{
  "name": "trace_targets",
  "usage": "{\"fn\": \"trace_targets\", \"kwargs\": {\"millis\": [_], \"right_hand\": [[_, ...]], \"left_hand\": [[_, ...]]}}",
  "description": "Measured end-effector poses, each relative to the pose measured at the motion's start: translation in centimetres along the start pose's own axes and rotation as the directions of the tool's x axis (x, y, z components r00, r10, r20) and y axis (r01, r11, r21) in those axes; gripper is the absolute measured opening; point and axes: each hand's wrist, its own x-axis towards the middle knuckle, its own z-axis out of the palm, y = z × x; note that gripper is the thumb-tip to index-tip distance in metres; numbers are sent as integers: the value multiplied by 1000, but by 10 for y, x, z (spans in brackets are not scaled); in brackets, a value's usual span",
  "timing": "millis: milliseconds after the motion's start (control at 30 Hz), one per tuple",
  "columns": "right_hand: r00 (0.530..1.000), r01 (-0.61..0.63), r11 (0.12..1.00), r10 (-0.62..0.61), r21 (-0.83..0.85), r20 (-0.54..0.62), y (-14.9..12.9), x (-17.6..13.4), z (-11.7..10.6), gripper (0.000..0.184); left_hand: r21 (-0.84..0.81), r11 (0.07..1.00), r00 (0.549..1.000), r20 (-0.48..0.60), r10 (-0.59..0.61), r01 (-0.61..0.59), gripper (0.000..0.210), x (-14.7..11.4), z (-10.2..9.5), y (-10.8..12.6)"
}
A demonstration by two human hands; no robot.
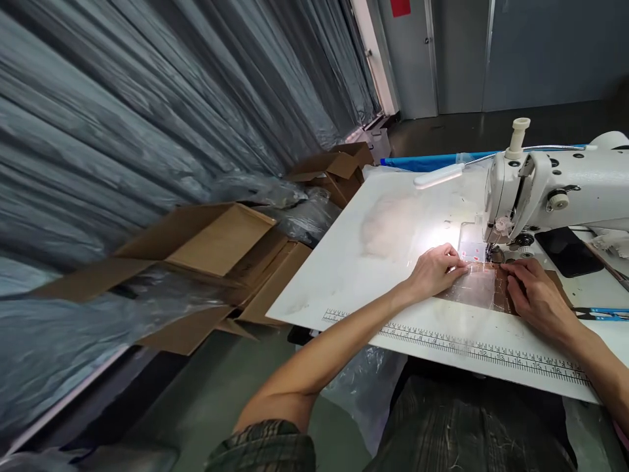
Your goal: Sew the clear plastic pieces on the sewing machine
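A white sewing machine (pixel 565 190) stands on the right, its lit needle area (pixel 491 252) just beyond my fingers. In front of the presser foot lies a thin, see-through piece of fabric (pixel 474 288) over a brown piece (pixel 504 295). My left hand (pixel 435 270) pinches the fabric's far edge, left of the foot, thumb and forefinger together. On the other side, my right hand (pixel 535 292) has curled fingers gripping the brown piece, with the fingertips close to the foot. The exact contact under the right fingers is partly hidden.
The white table (pixel 314 282) has a ruler scale (pixel 457 344) along its front edge. Blue-handled thread snips (pixel 602 314) and a black phone (pixel 570 252) lie to the right. Open cardboard boxes (pixel 221 242) with plastic wrap stand left of the table, beside a grey curtain (pixel 171 98).
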Motion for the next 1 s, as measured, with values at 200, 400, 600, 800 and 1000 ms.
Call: {"fn": "trace_targets", "kwargs": {"millis": [200,400,600,800,1000], "right_hand": [[978,-165,953,124,255,170,-9,8,-20,38],[763,-484,713,60,507,644,-46,9,-27,55],[616,-680,474,-45,560,786,-58,7,-28,53],[747,-477,807,163,348,645,-40,31,-22,27],[813,-463,879,370,114,451,-33,39,-8,16]], "left_hand": [[-613,742,962,142,-234,271,11,-3,-16,11],[-812,420,913,384,-136,405,28,-23,-25,41],[-780,597,982,148,-116,188,30,-37,-62,44],[-502,861,981,-110,-160,84,20,-4,-62,22],[69,998,990,-141,14,-4,13,34,-17,-3]]}}
